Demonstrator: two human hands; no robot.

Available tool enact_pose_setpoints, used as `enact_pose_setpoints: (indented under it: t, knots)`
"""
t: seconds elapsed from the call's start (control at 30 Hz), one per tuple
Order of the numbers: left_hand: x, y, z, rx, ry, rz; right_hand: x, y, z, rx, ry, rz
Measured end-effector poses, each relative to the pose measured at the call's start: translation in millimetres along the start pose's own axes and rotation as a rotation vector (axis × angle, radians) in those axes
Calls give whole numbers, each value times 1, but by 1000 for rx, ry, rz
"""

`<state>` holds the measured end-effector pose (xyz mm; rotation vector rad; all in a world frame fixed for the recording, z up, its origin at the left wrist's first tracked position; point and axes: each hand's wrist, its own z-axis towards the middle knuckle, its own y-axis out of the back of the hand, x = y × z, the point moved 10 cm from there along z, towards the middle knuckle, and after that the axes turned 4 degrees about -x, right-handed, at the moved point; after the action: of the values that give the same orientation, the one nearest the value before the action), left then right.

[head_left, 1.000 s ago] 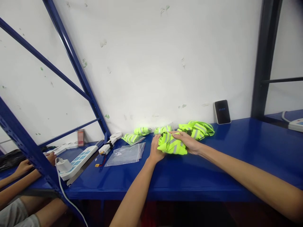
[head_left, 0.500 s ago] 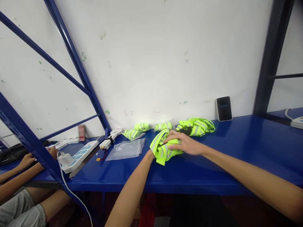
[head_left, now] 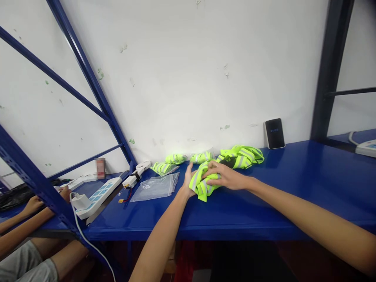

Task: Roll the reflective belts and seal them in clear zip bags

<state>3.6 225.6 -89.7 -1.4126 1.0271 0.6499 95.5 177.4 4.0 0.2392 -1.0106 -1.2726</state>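
A bundle of neon-yellow reflective straps [head_left: 203,189] with silver stripes is between my hands above the blue table. My left hand [head_left: 188,181] holds its left side, thumb up; the other fingers are hidden behind the straps. From the right, my right hand [head_left: 228,176] grips the folds with bent fingers. Just behind it lies a looser heap of the same straps [head_left: 245,157] with a black part. Rolled straps in clear bags [head_left: 163,168] lie behind to the left. Flat clear zip bags [head_left: 155,187] rest left of my left hand.
A white handheld fan [head_left: 143,166] and a small battery with red wires [head_left: 126,194] lie at the left. Beyond the blue post are a power strip [head_left: 98,197] and another person's hands [head_left: 34,203]. A dark-screened device [head_left: 274,133] leans on the wall.
My left hand has come out from under the straps, so its thumb and side now show. The bundle is more gathered between both hands. The view has shifted slightly.
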Motion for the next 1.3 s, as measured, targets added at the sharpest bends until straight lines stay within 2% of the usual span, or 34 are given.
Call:
enact_pose_setpoints:
  t: [0.13, 0.23, 0.33, 0.4, 0.5, 0.7, 0.9, 1.0, 1.1, 1.3]
  knots:
    - [-9, -13, -14, 117, -22, -9, -16, 3, 0, -10, -66, 74]
    - [-15, -20, -19, 193, -118, 191, -23, 6, -2, -11, -108, 105]
    - [-34, -19, -18, 112, -395, 381, -30, 9, -5, -46, -156, 138]
    - [-46, -14, -19, 9, -549, 397, -39, 16, -7, -165, -220, 166]
    - [-48, -8, -16, -64, -589, 363, -53, 22, -11, -338, -303, 242]
    - [-53, -4, -17, -42, -633, 303, -65, 13, -15, -428, -340, 328]
    - [-53, -8, -21, -3, -610, 323, -69, -1, -15, -322, -399, 541]
    - [-48, -17, -20, 46, -571, 373, -60, -12, -13, -160, -402, 611]
    - [-45, -25, -20, 81, -569, 401, -49, -20, -13, -9, -382, 574]
    - [-53, -27, -20, 75, -575, 476, -40, -18, -6, 21, -318, 443]
